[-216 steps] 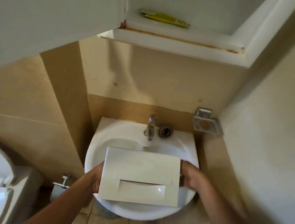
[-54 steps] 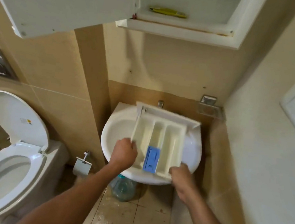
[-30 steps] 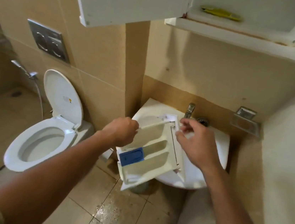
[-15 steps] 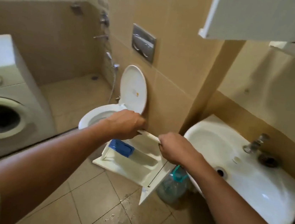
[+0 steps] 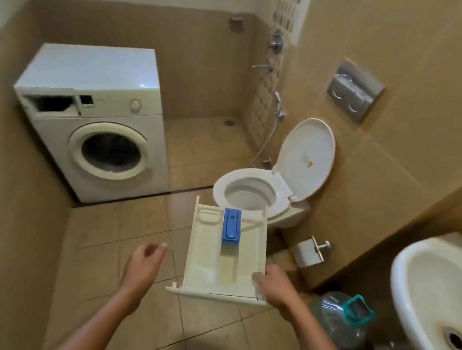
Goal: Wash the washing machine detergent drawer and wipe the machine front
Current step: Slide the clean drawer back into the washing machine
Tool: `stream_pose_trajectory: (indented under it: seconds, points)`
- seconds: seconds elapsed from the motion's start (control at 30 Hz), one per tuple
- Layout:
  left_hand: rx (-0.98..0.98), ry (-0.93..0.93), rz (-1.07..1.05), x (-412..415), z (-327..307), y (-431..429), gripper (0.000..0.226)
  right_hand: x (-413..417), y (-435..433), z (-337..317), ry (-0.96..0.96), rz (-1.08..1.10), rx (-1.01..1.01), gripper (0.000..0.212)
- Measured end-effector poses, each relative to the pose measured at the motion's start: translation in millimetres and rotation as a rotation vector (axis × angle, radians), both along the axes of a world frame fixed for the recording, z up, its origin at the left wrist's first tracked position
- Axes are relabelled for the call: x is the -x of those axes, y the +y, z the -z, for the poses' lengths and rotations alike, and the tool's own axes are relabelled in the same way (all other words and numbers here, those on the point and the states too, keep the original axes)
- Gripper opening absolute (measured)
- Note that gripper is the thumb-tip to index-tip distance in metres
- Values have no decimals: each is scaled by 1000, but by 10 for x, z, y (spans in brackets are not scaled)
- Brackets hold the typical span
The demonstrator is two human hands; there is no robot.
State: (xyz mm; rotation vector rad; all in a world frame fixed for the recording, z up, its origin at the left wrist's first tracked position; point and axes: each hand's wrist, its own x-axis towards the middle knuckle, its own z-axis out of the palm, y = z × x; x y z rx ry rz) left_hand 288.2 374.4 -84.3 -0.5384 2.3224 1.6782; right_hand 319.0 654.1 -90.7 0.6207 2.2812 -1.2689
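Drawer point(image 5: 227, 253) sticks far past the gripping right hand point(image 5: 276, 292); left hand point(image 5: 143, 263) fingers hang loose, so it may tip.

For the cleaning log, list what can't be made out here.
All in the head view:
- Inside of the slot in the machine: too dark.
- Markings on the machine's panel: too small and blurred.
- Fingers of the right hand: partly hidden under the drawer it grips.
- Front face of the drawer: turned away, only its edge shows.
- The sink: cut off by the right edge, no tap in frame.
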Motion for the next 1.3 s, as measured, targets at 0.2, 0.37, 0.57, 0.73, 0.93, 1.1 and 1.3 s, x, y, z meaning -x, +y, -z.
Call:
stream_pose_trajectory:
  seconds: [0.2, 0.37, 0.57, 0.73, 0.93, 1.1, 1.3]
  points:
    - [-293, -238, 226, -118, 86, -957, 59, 139, -985, 80, -25, -89, 80, 19]
    - [-309, -248, 196, -56, 27, -1474, 33, 376, -1672, 184, -59, -219, 45, 22]
    - [-272, -228, 35, 283, 190, -2018, 34, 956, -2278, 138, -110, -250, 147, 15]
    - [-248, -195, -70, 934, 239, -2364, 32, 1715, -2742, 187, -69, -236, 366, 13]
    - [-263, -194, -203, 1941, 86, -2803, 37, 2856, -3247, 232, -104, -239, 484, 31]
    - [-335, -203, -321, 2662, 32, -3106, 40, 3738, -3581, 148, -113, -290, 512, 36]
    - [-372, -225, -378, 3263, -39, -3412, 43, 4477, -3945, 145, -142, -318, 538, 36]
